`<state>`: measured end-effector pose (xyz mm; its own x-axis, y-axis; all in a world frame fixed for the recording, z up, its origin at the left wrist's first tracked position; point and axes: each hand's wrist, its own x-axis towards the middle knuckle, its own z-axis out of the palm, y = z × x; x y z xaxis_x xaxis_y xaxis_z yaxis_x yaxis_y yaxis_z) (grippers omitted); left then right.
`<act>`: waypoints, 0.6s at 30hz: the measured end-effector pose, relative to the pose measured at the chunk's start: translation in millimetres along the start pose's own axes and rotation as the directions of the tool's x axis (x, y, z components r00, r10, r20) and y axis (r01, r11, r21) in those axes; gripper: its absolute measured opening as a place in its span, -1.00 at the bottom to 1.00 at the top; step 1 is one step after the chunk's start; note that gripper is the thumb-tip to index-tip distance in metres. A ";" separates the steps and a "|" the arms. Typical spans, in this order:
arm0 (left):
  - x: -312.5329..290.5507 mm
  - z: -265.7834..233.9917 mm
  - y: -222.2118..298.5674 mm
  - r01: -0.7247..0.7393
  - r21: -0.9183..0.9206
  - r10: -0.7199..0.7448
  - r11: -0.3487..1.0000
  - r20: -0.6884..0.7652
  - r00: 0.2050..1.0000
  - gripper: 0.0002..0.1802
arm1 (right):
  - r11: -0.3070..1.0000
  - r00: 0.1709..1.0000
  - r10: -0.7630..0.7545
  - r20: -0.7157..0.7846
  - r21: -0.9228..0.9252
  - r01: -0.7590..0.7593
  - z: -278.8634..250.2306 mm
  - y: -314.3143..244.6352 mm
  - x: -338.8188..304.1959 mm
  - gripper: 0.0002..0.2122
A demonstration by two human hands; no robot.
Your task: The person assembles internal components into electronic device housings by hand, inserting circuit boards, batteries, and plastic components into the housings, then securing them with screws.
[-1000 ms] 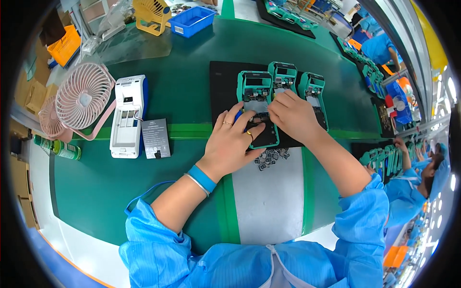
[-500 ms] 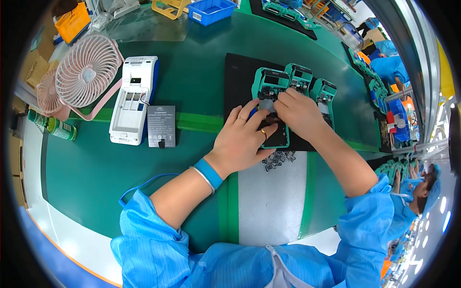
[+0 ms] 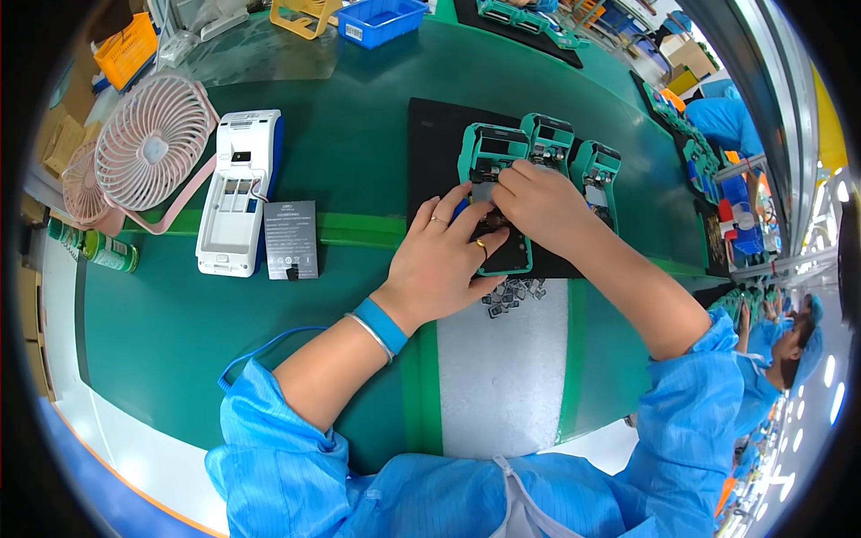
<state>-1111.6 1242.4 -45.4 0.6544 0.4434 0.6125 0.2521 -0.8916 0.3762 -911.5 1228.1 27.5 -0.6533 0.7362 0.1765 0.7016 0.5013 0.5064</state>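
Three green device housings with dark inner parts lie on a black mat (image 3: 432, 125). My left hand (image 3: 439, 258), with rings and a blue wristband, grips the left edge of the nearest green device housing (image 3: 496, 141), its fingers bent over the side. Inside that same housing, the fingertips of my right hand (image 3: 544, 203) are pinched together; whatever they hold is hidden. Just beyond my right hand are the middle housing (image 3: 548, 133) and the right housing (image 3: 598, 163). A pile of small grey parts (image 3: 513, 296) lies below the mat's front edge.
To the left lie a white handheld device (image 3: 235, 193) with an open back and a grey battery pack (image 3: 291, 238). A pink fan (image 3: 154, 148) and green bottle (image 3: 112, 252) stand farther left. A blue bin (image 3: 381, 22) sits at the back. Co-workers (image 3: 778, 354) are at right.
The whole view has shifted slightly, so things on the table appear a little farther left. Both hands stay at the same housing, with only small finger movement in the right hand.
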 end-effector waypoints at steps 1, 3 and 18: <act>-0.4 -0.3 0.0 0.007 0.008 -0.007 1.000 -0.004 1.000 -0.44 | 1.000 1.000 0.003 0.000 -0.001 -0.003 1.2 0.2 -0.1 -0.91; -1.4 0.6 0.2 0.008 0.008 -0.007 1.000 -0.007 1.000 -0.44 | 1.000 1.000 0.000 -0.029 0.027 0.000 3.4 0.9 -1.0 -0.91; -2.2 -0.9 1.9 -0.011 0.005 0.011 1.000 -0.022 1.000 -0.43 | 0.984 0.991 0.133 -0.026 0.123 -0.129 0.8 6.0 -12.5 -0.87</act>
<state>-1113.1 1239.8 -45.4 0.6414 0.4351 0.6319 0.2481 -0.8970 0.3657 -898.8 1222.2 27.6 -0.5617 0.7841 0.2641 0.8094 0.4546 0.3718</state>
